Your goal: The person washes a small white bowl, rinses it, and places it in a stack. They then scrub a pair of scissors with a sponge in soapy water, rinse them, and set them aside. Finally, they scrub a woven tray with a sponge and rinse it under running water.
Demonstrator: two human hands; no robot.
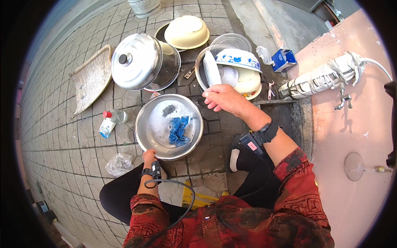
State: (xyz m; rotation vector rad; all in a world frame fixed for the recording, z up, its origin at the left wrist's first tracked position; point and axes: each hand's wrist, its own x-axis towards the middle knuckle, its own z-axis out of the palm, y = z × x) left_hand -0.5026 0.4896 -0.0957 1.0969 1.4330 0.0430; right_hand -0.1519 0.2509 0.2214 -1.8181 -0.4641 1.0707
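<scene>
A stainless steel basin (139,124) stands on the paving before me, holding sudsy water. A wet blue cloth (179,131) and a grey scouring pad (169,110) lie in it. My left hand (149,156) grips its near left rim. My right hand (221,99) is beyond the basin's right side, fingers loosely curled. Just past it a white plate (211,68) tilts nearly edge-on in a pile of dishes; I cannot tell whether the hand holds it. A blue-patterned white bowl (238,58) and a cream enamel basin (252,81) sit in that pile.
A lidded steel pot (138,60) and an upturned cream basin (187,32) stand farther back. At left are a woven scoop (93,80), a red-capped bottle (118,116) and a plastic bag (119,164). A wrapped pipe with a tap (343,100) runs along the right wall.
</scene>
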